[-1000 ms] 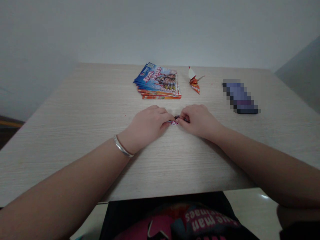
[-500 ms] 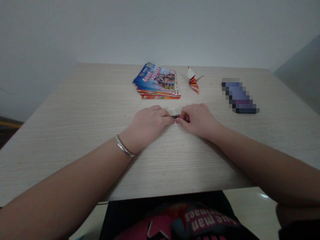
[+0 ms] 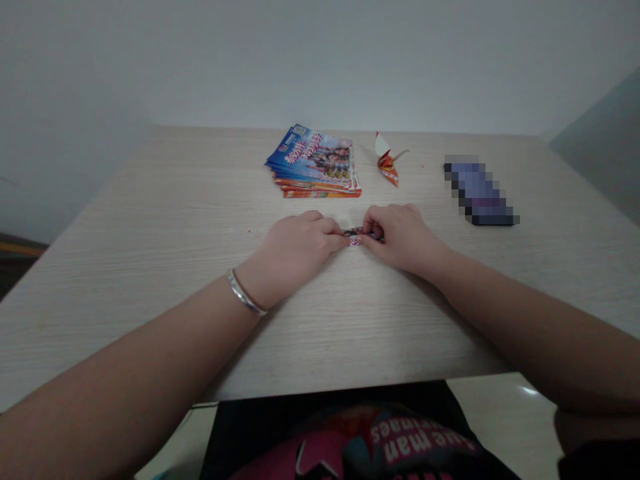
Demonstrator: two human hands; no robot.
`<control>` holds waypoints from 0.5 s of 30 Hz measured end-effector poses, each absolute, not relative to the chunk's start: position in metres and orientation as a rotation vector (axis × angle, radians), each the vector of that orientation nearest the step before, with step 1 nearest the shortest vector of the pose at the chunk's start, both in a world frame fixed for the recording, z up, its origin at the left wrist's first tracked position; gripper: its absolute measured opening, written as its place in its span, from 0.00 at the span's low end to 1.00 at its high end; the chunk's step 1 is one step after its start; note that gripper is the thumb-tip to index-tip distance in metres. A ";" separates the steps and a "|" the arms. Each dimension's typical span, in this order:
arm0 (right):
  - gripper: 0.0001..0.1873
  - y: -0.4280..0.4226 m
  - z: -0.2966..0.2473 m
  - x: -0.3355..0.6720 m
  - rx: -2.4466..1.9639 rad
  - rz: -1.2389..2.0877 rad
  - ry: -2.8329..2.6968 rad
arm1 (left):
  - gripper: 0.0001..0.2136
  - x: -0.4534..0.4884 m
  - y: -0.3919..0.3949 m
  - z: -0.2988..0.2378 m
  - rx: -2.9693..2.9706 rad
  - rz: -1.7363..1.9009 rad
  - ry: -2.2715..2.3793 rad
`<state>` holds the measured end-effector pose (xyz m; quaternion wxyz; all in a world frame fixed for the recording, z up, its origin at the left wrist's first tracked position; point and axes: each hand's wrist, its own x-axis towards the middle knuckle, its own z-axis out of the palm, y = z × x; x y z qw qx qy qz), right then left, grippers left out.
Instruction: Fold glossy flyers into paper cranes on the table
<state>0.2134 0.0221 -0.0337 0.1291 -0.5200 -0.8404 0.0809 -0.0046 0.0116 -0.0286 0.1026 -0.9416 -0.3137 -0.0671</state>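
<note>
Between my two hands a small piece of folded printed paper lies low over the table, dark with pink and white print. My left hand, with a silver bangle at its wrist, pinches the paper's left end between thumb and fingers. At the other end my right hand grips it, thumb toward me and fingers curled behind. The fingers cover most of the paper, so its full shape is hidden.
Beyond my hands a fanned stack of printed leaflets lies on the pale wooden table. A folded paper crane stands right of the stack. Farther right is a blurred-out phone-like object. The table meets a wall at the back.
My right hand has shifted slightly right and away from me, and a little more of the paper shows between the hands. My left hand stays nearly in place.
</note>
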 end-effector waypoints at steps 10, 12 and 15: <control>0.03 0.028 -0.033 0.229 -1.383 0.393 -2.473 | 0.13 -0.005 0.015 -0.031 -2.865 -0.235 -0.874; 0.04 0.031 -0.034 0.235 -1.349 0.453 -2.471 | 0.14 -0.006 0.015 -0.031 -2.876 -0.245 -0.876; 0.05 0.033 -0.034 0.243 -1.341 0.480 -2.425 | 0.14 -0.006 0.015 -0.030 -2.887 -0.270 -0.876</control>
